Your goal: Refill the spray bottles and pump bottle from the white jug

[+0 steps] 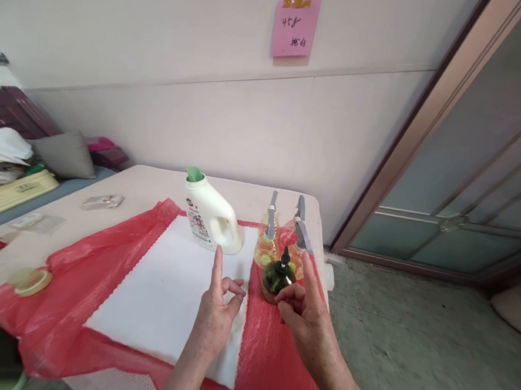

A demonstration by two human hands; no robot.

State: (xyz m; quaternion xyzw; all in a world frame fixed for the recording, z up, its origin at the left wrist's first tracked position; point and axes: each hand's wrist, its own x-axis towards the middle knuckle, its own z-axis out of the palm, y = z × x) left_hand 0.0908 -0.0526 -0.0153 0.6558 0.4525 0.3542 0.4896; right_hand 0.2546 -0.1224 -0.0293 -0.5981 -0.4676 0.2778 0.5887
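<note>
Over the white sheet, my left hand (220, 310) holds nothing; its index finger points up and the other fingers are bent. My right hand (308, 315) is in the same pose, with nothing in it, in front of a dark green round pump bottle (276, 278). Behind that stand several clear bottles of yellow liquid, among them one bottle (266, 251) with a grey pump head. A white jug (210, 212) with a handle and a green spout insert stands upright on the far part of the white sheet (162, 289).
Red plastic film (88, 267) covers part of the table (133, 181) under the sheet. A tape roll (34, 282) and clear packets (103, 202) are at the left. A pink note (296, 29) is taped to the wall. Right of the table lies grey floor (388, 332).
</note>
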